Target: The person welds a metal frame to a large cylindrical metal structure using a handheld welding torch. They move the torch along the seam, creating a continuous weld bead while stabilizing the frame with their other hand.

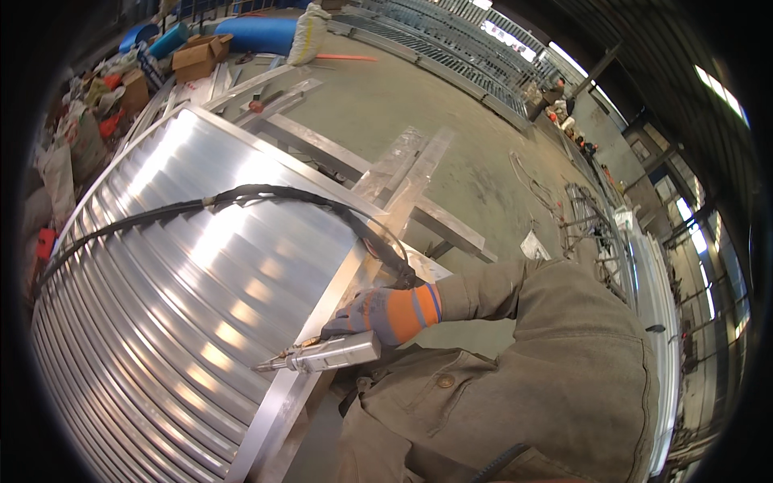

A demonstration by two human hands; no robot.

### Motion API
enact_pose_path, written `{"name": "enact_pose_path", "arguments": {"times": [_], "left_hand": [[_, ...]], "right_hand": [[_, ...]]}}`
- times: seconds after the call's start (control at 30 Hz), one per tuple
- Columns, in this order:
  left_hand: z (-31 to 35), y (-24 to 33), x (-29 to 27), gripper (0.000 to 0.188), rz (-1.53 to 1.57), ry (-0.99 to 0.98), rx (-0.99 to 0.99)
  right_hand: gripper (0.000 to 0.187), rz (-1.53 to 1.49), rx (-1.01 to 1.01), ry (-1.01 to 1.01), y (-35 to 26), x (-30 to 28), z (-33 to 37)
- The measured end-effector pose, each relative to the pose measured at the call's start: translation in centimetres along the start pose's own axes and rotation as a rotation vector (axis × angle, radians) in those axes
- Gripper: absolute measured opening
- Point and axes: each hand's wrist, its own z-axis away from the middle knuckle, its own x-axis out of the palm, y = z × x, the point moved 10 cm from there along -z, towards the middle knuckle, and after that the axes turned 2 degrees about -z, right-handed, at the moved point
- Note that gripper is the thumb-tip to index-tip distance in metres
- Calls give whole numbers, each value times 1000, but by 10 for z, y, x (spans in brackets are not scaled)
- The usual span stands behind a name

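The right hand (pixel 390 314), in an orange and grey glove with a purple-striped cuff, was closed around a silver welding torch (pixel 342 355); its fingers were curled tightly, though the part within the palm was hidden. The arm was bent at the elbow, and the forearm, in an olive-brown sleeve (pixel 483 291), extended leftward with the wrist nearly straight and the back of the hand facing up. The torch lay across the pale frame rail (pixel 283 402) of a ribbed metal panel (pixel 185 322), its narrow tip directed left over the ribs (contact between tip and metal could not be discerned). A black-sheathed cable (pixel 266 191) ran from beside the hand and arched over the panel to its far left side. Beyond the panel, metal beams (pixel 455 229) stood above the floor; a cardboard box (pixel 193 62) and a white sack (pixel 309 36) occupied the background.
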Motion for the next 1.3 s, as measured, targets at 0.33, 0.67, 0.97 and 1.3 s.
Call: {"name": "enact_pose_path", "arguments": {"times": [0.33, 0.67, 0.97, 1.3], "left_hand": [[35, 76, -10, 46, -83, 0, 95], [30, 62, -4, 44, -105, -78, -2], [45, -15, 34, 43, -106, -304, -248], [2, -66, 123, 46, 341, -471, -540]], "right_hand": [[64, 21, -76, 141, 3, 20, 23], [55, 188, -100, -74, 48, -3, -1], [49, 680, 28, -5, 156, -164, 2], [47, 117, -177, -357, 111, -68, -124]]}}
